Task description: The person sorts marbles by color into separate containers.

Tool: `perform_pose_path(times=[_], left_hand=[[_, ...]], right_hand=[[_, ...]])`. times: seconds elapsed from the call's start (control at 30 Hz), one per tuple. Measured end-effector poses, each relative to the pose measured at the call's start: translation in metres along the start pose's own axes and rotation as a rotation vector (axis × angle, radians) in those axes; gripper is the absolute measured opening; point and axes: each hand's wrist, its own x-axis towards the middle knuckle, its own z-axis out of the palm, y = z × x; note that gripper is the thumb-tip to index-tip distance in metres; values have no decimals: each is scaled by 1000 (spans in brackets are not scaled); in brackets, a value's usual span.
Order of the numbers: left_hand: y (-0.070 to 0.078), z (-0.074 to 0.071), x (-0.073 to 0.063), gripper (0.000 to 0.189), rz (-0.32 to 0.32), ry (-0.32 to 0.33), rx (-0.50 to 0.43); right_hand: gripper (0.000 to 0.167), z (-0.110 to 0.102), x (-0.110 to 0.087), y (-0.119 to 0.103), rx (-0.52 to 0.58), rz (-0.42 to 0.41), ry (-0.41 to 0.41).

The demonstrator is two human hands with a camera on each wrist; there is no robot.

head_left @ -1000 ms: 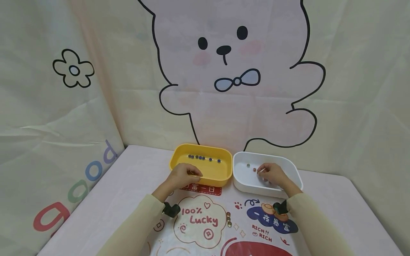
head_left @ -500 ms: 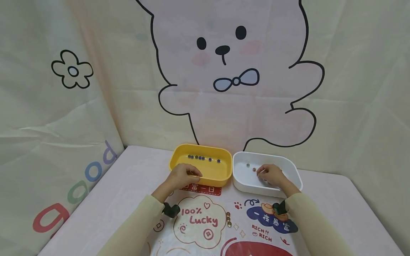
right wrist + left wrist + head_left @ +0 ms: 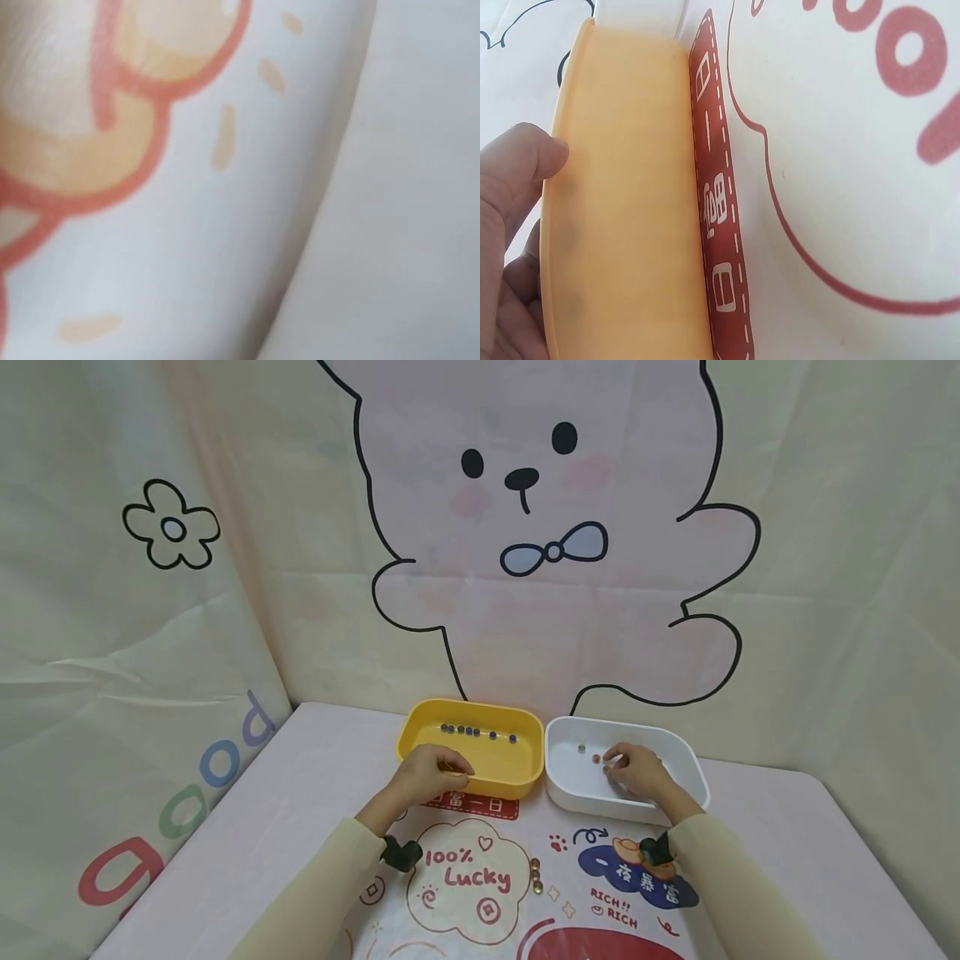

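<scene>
My left hand (image 3: 431, 771) grips the near rim of the yellow tray (image 3: 495, 768); in the left wrist view the thumb (image 3: 544, 150) lies on the rim, with other fingers behind the wall. Several dark blue marble-like balls (image 3: 468, 732) lie in a row inside that tray. My right hand (image 3: 637, 770) reaches into the white tray (image 3: 686, 789), thumb and forefinger parted. Right at its fingertips is a small brownish ball (image 3: 606, 769). An orange ball (image 3: 596, 758) and a greenish ball (image 3: 581, 748) lie farther left. The right wrist view shows no hand.
Both trays stand side by side at the back of the printed table cover (image 3: 337, 735), close to the hanging cloth (image 3: 555, 635). Three gold balls (image 3: 536, 875) lie in a short column on the cover, in front of the trays.
My right thumb and forefinger have spread slightly apart, and the brownish ball now shows at their tips. My left hand has stayed on the yellow tray's rim.
</scene>
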Motion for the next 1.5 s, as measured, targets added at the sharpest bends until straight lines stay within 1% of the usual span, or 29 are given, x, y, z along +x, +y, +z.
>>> perform_pose_path(times=[0.07,0.13,0.23,0.33,0.5,0.63,0.7,0.87,1.1,1.33,1.5], left_hand=[[0,0,0,5,-3,-2,2],[0,0,-1,5,-5,-3,1],[1,1,-1,5,-9,-2,-1],[1,1,-1,6,-11,2,-2],[1,0,0,6,-10,6,-2],[1,-1,1,6,-7,8,-5],[0,-1,2,6,-6,6,-4],[0,0,2,5,-10,3,-5],[2,0,0,6,-7,10,-5],[0,0,0,6,2,18,2],[1,0,-1,6,-1,17,-1]], right_hand=[[32,-2,-2,-2,0,-5,12],[35,-5,-3,-5,-13,-30,23],[36,-10,-5,-9,-55,-67,54],[37,-13,-6,-14,-84,-88,62],[37,-18,-12,-22,-101,-125,66],[37,-23,-19,-26,-118,-157,73],[37,-25,-24,-28,-126,-158,76],[38,-29,-38,-32,-108,-156,89],[39,-30,-61,-40,-73,-214,130],[38,-26,-79,-47,-47,-226,158],[35,-23,-92,-55,-33,-252,167]])
